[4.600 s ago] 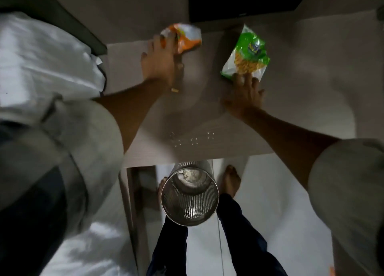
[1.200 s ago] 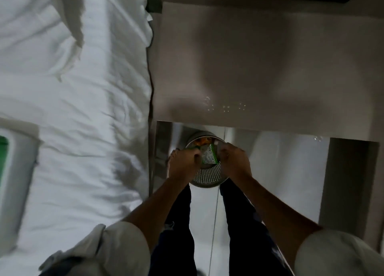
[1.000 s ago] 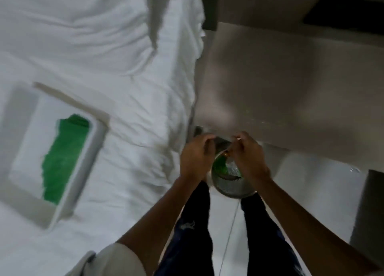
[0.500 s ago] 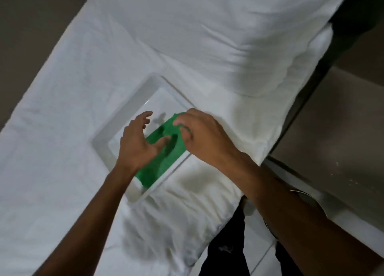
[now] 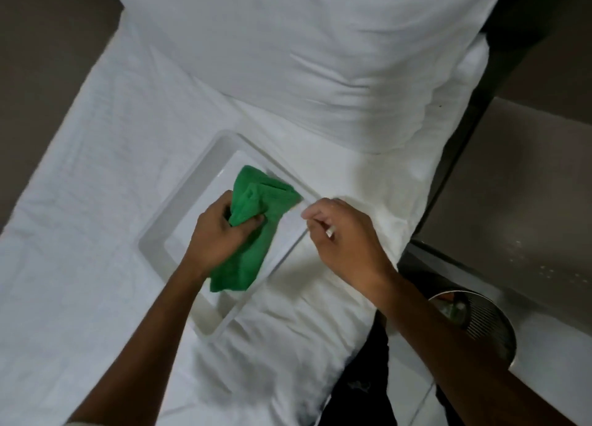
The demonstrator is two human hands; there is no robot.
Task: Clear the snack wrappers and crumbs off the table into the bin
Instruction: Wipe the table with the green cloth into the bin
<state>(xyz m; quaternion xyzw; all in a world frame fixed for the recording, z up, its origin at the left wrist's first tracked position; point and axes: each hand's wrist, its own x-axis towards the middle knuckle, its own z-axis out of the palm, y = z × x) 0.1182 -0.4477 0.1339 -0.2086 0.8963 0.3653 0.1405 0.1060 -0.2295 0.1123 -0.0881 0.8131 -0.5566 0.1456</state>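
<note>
A green cloth (image 5: 253, 233) lies bunched in a white tray (image 5: 179, 211) on the bed. My left hand (image 5: 221, 233) grips the cloth's upper part, lifting a fold of it. My right hand (image 5: 342, 230) hovers at the tray's right rim, fingers loosely curled with nothing in them. The metal mesh bin (image 5: 480, 323) stands on the floor at the lower right, with a green wrapper (image 5: 451, 310) showing inside. The table (image 5: 528, 201) at the right carries a few pale crumbs (image 5: 551, 265) near its front edge.
White bedding (image 5: 96, 201) fills the left and middle, and a large white pillow (image 5: 304, 57) lies above the tray. A dark gap (image 5: 464, 137) separates bed and table. My dark trouser legs (image 5: 362, 393) stand by the bin.
Both wrappers went from the table into the bin. The view then swung left to the bed. My left hand has closed on the green cloth; my right hand has drawn back off it.
</note>
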